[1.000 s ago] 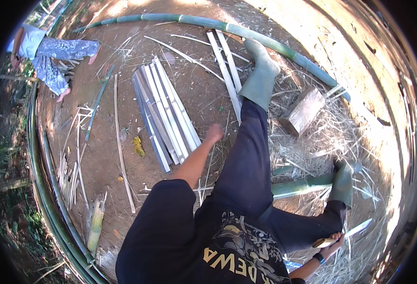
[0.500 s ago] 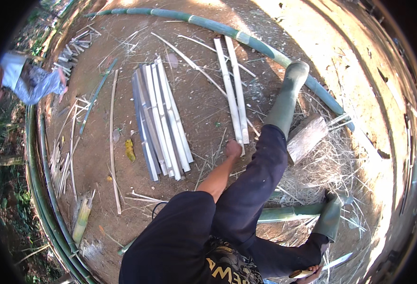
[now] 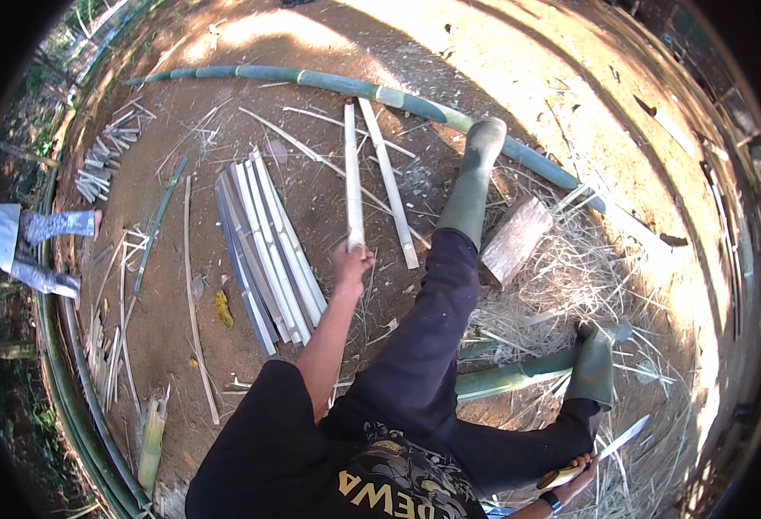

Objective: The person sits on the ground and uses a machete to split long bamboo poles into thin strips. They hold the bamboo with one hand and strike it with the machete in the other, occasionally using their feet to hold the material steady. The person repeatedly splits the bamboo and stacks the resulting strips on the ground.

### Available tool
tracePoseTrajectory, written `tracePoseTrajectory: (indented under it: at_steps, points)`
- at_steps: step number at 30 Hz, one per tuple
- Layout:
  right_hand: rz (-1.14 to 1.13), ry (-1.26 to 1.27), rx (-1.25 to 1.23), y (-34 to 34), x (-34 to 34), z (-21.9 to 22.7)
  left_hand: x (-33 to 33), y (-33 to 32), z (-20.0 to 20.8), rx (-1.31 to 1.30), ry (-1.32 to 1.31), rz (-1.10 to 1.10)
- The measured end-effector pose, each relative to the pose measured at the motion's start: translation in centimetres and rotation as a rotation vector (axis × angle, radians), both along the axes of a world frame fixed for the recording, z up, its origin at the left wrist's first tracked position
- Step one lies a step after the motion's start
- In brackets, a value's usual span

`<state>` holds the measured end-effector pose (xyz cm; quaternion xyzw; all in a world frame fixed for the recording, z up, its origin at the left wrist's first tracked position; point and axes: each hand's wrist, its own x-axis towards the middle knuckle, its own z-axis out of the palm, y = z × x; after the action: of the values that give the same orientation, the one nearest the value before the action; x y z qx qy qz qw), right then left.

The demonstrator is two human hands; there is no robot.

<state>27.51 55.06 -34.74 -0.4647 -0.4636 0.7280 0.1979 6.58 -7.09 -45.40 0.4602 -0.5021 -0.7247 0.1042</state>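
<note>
My left hand (image 3: 352,264) is closed around the near end of a pale split bamboo strip (image 3: 353,173), which stretches away from me above the ground. Just right of it a second bamboo strip (image 3: 387,182) lies on the dirt. To the left of my hand is a bundle of split bamboo strips (image 3: 264,246), laid side by side. Low at the right, my right hand (image 3: 581,476) grips a machete by its wooden handle; the bright blade (image 3: 623,438) points up and to the right.
A long green bamboo pole (image 3: 342,84) curves across the far side. By my boots are a wooden block (image 3: 516,242), pale shavings (image 3: 592,272) and a thick green bamboo length (image 3: 519,376). Another person (image 3: 0,238) is at the far left, beside more bamboo poles (image 3: 73,406).
My left hand has raised one strip and carried it left, away from the second strip. My right hand still holds the machete. The other person's legs have shifted; my view has turned slightly.
</note>
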Motion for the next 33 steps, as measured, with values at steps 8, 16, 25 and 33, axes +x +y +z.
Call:
tracePoseTrajectory:
  at_steps: [8, 16, 25, 33]
  points:
    - [0.045, 0.152, -0.006, 0.0, 1.3, -1.5, -2.6, -7.7, 14.6, -0.612, 0.156, 0.278]
    - [0.008, 0.293, -0.053, -1.7, 1.2, -0.4, 1.5, -10.1, 27.5, -0.897, 0.335, 0.149]
    - [-0.087, 0.226, -0.025, -2.9, 1.1, 0.3, 2.1, -1.2, 37.4, -1.168, 0.85, 0.245]
    - [-0.087, 0.165, 0.008, -3.2, 1.2, 0.6, -0.8, 5.6, 41.0, -0.862, 1.312, 0.323]
